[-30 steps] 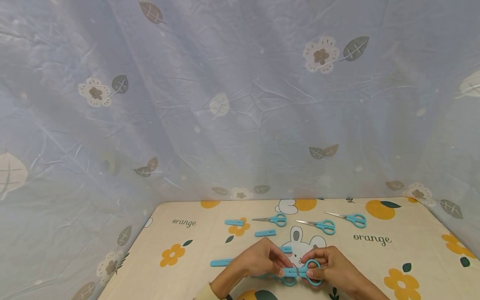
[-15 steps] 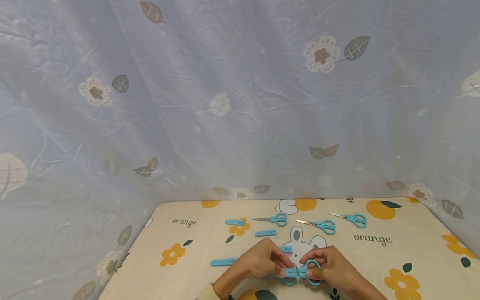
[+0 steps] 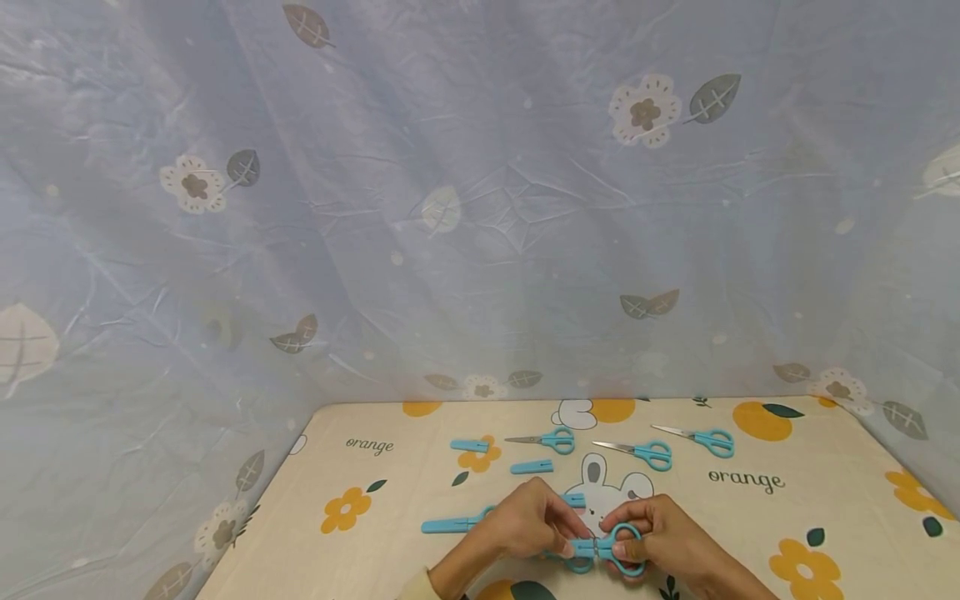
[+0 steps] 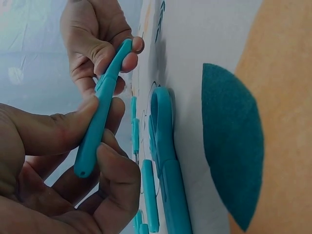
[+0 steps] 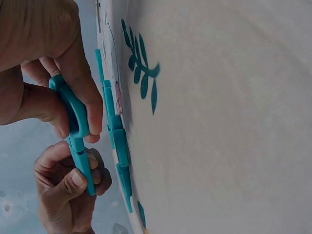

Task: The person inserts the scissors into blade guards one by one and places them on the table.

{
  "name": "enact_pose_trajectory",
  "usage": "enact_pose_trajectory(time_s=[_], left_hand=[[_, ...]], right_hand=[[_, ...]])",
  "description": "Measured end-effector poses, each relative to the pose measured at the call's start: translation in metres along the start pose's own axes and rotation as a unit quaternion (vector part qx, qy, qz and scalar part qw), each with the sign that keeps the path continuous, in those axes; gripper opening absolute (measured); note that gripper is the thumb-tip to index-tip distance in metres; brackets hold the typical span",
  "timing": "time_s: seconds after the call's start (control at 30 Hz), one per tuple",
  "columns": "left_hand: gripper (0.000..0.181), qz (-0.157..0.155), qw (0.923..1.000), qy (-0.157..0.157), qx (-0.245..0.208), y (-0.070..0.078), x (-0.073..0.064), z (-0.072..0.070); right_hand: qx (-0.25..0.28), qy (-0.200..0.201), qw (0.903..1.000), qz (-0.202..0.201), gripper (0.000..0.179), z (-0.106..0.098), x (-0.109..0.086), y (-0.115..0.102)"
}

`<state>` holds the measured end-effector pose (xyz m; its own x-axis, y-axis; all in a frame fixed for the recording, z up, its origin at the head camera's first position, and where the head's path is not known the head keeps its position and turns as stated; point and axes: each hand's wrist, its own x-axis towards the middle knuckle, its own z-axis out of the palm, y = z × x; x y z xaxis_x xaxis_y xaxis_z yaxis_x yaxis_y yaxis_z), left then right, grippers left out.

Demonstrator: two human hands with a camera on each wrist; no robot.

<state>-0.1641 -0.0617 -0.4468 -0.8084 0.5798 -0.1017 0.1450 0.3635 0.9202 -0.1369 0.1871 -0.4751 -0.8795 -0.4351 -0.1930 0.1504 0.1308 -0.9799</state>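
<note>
The table (image 3: 405,475) and curtain (image 3: 480,317) are viewed forward and downward from the head, farther back. Close up, from each wrist, the table is shown upright at right. The left hand (image 3: 528,521), right hand (image 3: 663,533) and sheathed scissors (image 5: 78,114) are shared by all views.

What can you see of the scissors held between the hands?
The scissors are light blue and plastic-looking, with two finger loops side by side. A matching cap covers the blade end, so the blades are hidden. They are held up off the table, loops toward the right in the head view. The left hand pinches the cap; the right hand holds the loop end. Whether the cap is fully seated is hard to tell.
</note>
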Motion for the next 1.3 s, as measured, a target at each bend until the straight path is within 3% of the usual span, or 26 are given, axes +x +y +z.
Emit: enact_pose_trajectory(time_s=[0.23, 0.53, 0.7, 1.03, 1.3], left_hand=[[0.026, -0.002, 0.9998, 0.011, -0.019, -0.002, 0.0, 0.002], [0.026, 0.002, 0.9999, 0.013, -0.003, -0.002, 0.002, 0.006], [0.025, -0.01, 0.9999, 0.011, -0.002, -0.003, 0.003, 0.008], [0.022, -0.021, 0.9995, -0.02, -0.01, -0.002, 0.003, 0.0], [0.02, -0.017, 0.9985, -0.047, -0.023, -0.003, 0.005, -0.005]], right_hand=[[-0.029, 0.014, 0.9991, -0.029, 0.028, 0.002, 0.0, 0.001], [-0.003, 0.001, 0.9999, 0.009, 0.028, 0.002, 0.0, -0.001], [-0.007, 0.005, 0.9999, 0.006, 0.026, 0.003, 0.0, 0.0], [-0.015, 0.009, 0.9998, -0.007, 0.027, 0.003, 0.001, 0.003], [-0.016, -0.015, 0.9996, -0.018, 0.026, 0.002, 0.001, 0.003]])
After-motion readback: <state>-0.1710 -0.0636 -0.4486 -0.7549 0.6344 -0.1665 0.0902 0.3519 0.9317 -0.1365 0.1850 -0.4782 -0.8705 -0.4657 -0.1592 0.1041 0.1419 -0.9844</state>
